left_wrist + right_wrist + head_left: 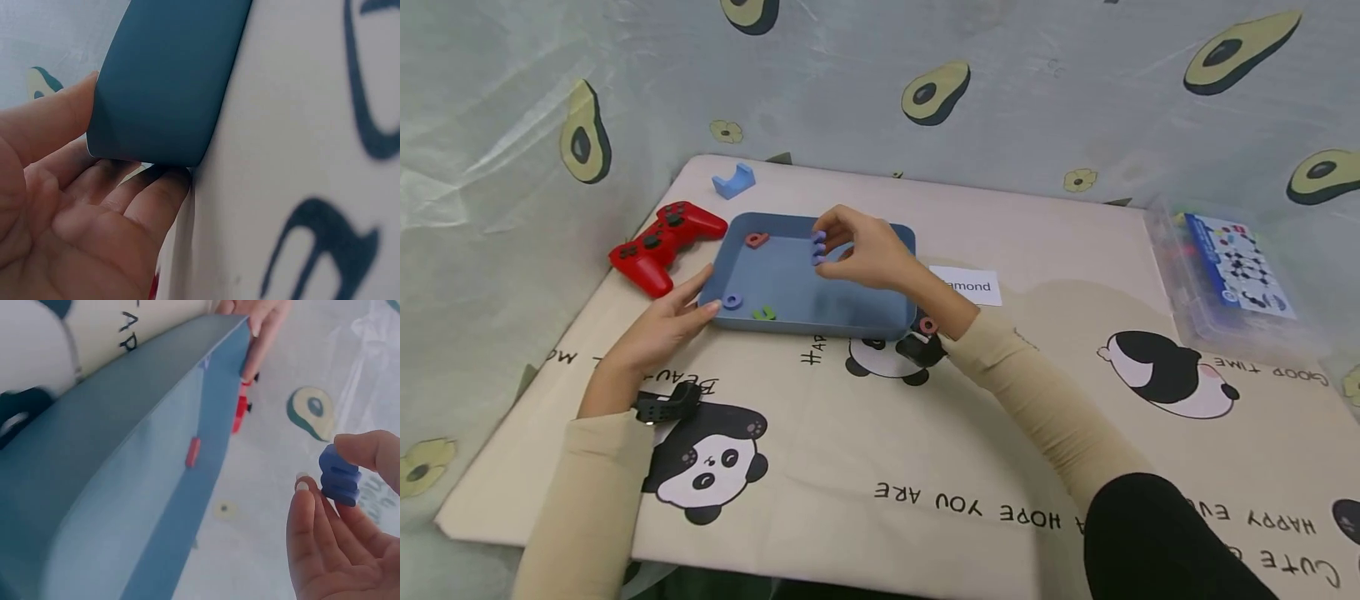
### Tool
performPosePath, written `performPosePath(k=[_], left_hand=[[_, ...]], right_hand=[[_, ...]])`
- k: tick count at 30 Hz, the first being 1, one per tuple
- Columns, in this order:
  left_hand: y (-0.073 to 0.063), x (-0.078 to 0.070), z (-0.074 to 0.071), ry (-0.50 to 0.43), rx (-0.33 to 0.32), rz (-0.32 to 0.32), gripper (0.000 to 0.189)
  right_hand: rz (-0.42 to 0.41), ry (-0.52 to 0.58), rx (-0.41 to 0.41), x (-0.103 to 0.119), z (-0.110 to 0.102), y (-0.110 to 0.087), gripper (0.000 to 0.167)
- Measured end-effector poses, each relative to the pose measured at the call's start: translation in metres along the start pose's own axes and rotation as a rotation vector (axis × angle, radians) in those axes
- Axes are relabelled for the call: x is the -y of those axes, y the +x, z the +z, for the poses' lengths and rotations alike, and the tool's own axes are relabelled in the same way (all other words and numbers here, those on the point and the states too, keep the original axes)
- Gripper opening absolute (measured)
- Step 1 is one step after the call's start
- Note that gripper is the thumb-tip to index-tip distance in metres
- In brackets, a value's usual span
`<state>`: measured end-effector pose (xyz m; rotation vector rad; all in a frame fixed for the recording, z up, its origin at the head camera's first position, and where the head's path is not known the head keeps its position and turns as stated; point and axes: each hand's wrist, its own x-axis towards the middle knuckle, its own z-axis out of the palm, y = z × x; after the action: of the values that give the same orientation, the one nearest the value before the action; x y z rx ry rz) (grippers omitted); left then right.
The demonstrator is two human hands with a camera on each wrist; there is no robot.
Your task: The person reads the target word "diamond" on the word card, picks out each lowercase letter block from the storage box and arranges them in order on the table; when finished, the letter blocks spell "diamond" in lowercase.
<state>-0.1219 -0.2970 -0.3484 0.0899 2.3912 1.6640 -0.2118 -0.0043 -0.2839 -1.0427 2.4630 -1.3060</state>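
A purple three-pronged letter piece (339, 475), probably an m, is pinched in the person's right hand (871, 248), raised above the blue tray (793, 279) and clear of its floor. The thumb presses one end and at least one finger backs the other; the remaining fingers reach out loosely alongside. For good control, a light pinch on the outer edges seems best: the prongs look smooth, so squeezing off-centre could make the piece twist or slip. Turning it so its face can be read — with fingertips off the outline — would probably help too.

The left hand (672, 321) grips the tray at its near left corner, thumb at the rim and fingers bent against the outer wall. That hold should be enough to stop the tray sliding; pressing down on the rim might tip it.

Inside the tray, a red letter a (757, 240) lies near the far left corner, a purple ring-shaped letter (732, 301) near the left hand, and a green letter (764, 313), u or n, along the near wall.

Beyond the right wrist sits a white card (981, 286) — only "amond" is legible. A red game controller (664, 246) lies just left of the tray.
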Motion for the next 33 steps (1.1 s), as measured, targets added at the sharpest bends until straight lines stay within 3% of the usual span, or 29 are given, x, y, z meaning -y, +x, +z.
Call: performPosePath(k=[5, 16, 22, 25, 29, 33], left_hand=[[-0.002, 0.000, 0.000, -0.002, -0.013, -0.003, 0.070], [-0.001, 0.000, 0.000, 0.025, 0.002, -0.030, 0.069], [-0.001, -0.001, 0.003, 0.030, -0.002, -0.061, 0.070], [-0.002, -0.002, 0.004, 0.030, -0.003, -0.068, 0.070], [-0.001, -0.003, 0.004, 0.017, 0.001, -0.065, 0.070], [0.000, -0.003, 0.004, 0.036, -0.001, -0.065, 0.070]], right_hand=[[0.017, 0.047, -0.034, -0.009, -0.026, -0.036, 0.044], [0.218, 0.041, -0.092, -0.043, -0.067, -0.107, 0.046], [0.330, 0.013, -0.116, -0.059, -0.081, -0.134, 0.045], [0.330, 0.000, -0.135, -0.064, -0.084, -0.144, 0.046], [0.268, -0.038, -0.145, -0.072, -0.085, -0.152, 0.051], [0.223, -0.126, -0.135, -0.078, -0.083, -0.157, 0.042]])
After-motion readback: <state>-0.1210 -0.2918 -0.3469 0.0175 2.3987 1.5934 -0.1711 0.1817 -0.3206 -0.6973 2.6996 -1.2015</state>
